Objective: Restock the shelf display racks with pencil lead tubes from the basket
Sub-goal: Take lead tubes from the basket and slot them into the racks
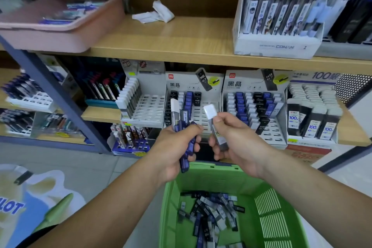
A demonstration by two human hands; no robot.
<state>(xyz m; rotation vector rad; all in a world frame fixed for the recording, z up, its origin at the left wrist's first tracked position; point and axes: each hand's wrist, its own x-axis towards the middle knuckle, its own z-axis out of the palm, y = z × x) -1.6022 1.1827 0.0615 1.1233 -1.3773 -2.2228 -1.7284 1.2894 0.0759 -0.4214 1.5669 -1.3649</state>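
Note:
My left hand grips a bundle of pencil lead tubes, mostly blue with one white-capped tube sticking up. A single white-capped lead tube is pinched in my right hand, held upright just right of the bundle. Both hands hover in front of the middle display rack, which has several open slots. Below my forearms stands the green basket, with a pile of loose lead tubes in its bottom.
A second rack to the right holds blue, black and white tubes. Left of the middle rack is a mostly open white rack. On the upper wooden shelf sit a pink tray, crumpled wrappers and a box of pens.

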